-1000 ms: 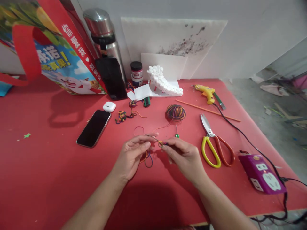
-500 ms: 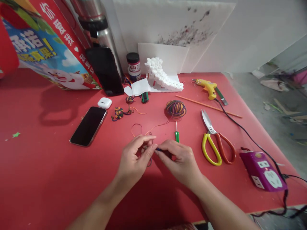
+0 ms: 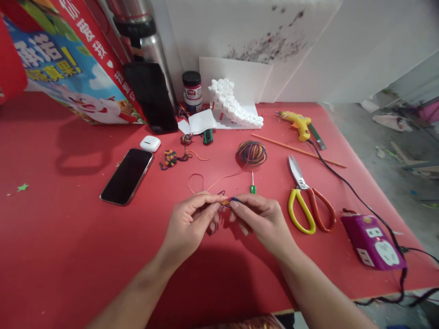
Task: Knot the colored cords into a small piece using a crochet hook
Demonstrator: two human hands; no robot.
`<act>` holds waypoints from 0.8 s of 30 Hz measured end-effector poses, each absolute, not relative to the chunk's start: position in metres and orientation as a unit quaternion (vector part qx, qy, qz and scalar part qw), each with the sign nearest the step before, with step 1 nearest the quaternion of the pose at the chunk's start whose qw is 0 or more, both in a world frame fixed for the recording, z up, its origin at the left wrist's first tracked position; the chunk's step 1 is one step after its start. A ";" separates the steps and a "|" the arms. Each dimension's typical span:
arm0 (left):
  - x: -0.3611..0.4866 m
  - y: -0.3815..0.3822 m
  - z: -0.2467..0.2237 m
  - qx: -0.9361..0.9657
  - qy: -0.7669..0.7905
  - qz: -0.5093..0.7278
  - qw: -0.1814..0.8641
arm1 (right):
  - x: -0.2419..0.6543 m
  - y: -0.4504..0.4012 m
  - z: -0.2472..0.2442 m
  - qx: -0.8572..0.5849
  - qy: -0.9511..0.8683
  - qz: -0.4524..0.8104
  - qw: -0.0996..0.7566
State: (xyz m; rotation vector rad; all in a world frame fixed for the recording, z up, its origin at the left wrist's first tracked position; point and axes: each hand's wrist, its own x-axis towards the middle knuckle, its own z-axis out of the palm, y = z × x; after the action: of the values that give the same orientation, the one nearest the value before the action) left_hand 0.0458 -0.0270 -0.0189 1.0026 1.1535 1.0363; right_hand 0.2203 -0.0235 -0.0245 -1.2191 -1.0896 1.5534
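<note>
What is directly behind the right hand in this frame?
Just beyond the right hand, a green-handled tool shows its metal shaft and part of its handle. The hand covers the handle's near end and anything else beneath it.

A red table holds scissors — and yarn.

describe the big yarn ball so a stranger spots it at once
On the red tabletop, look beyond the right hand, just past the green-handled tool. The big yarn ball there mixes orange and dark strands. It is much larger than the similar small bundle to its left.
</note>
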 end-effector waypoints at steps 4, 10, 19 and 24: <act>0.045 -0.027 -0.020 0.414 0.507 0.450 0.608 | 0.219 -0.021 -0.024 -0.464 -0.361 0.687 0.427; 0.046 -0.027 -0.019 0.427 0.500 0.459 0.598 | 0.215 -0.021 -0.026 -0.438 -0.293 0.731 0.433; 0.043 -0.029 -0.023 0.559 0.476 0.474 0.486 | 0.216 -0.023 -0.032 -0.448 -0.317 0.709 0.443; 0.044 -0.030 -0.023 0.572 0.471 0.476 0.475 | 0.217 -0.024 -0.034 -0.458 -0.339 0.687 0.451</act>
State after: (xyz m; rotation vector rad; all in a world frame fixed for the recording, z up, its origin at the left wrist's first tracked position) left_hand 0.0435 -0.0296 -0.0230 1.3976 1.1504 1.1628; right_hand 0.2168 -0.0236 -0.0338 -1.1312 -0.8378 1.6994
